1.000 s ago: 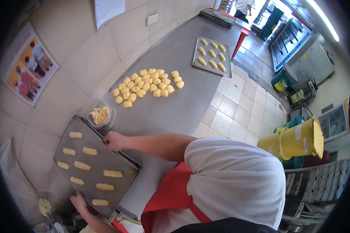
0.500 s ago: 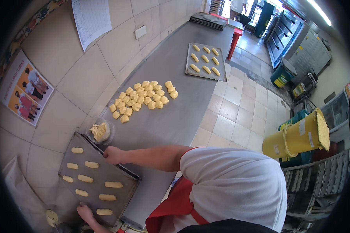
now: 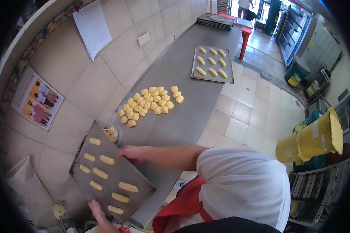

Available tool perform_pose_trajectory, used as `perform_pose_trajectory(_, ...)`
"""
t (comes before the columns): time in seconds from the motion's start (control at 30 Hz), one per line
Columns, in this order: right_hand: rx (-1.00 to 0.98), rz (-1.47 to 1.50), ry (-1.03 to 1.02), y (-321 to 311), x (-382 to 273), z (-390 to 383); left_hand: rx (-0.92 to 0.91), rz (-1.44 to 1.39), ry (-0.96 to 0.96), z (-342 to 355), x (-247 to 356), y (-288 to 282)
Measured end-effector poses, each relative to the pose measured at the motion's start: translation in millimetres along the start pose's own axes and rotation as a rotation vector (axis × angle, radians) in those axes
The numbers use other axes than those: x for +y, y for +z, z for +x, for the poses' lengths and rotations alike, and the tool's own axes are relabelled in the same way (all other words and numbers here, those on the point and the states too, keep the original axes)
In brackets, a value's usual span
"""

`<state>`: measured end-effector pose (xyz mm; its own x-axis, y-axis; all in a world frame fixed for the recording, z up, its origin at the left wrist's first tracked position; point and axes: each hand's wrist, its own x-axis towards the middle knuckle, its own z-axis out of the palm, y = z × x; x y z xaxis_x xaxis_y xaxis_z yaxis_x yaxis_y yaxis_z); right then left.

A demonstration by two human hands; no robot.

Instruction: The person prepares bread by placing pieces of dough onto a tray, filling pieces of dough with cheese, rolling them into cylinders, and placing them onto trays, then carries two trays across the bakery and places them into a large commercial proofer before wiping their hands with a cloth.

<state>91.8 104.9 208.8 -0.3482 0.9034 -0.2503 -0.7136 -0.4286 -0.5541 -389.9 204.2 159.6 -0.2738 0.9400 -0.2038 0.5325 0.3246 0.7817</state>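
Note:
A metal baking tray (image 3: 109,176) with several finger-shaped rolls of pale dough (image 3: 100,173) is held between my two hands, tilted at the table's near end. My right hand (image 3: 131,152) grips its edge on the table side. At the opposite edge, my left hand (image 3: 96,206) is closed round the rim, its fingers partly hidden. Beneath the held tray a darker tray edge (image 3: 77,159) shows. A clear plastic tub (image 3: 113,133) of pale yellow sticks stands beside the tray, partly covered by it.
Several dough pieces (image 3: 148,101) are grouped on the metal table (image 3: 159,132). Farther along lies another tray (image 3: 212,79) of dough rolls, with stacked trays (image 3: 216,22) at the far end. A scoop (image 3: 59,211) is at lower left. Yellow buckets (image 3: 311,138) stand on the right.
The tray has risen and tilted, both hands still on its edges, and now covers part of the tub. The whole view has shifted slightly.

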Motion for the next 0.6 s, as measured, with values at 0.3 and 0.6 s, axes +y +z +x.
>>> perform_pose_trajectory(0.3,-0.097,0.134,-0.486,-116,-87,-268,-0.749,-0.413,0.559,-220,259,130)
perform_pose_trajectory(0.6,0.047,0.065,-0.912,-297,-127,-604,-1.511,-0.663,0.419,-370,465,479)
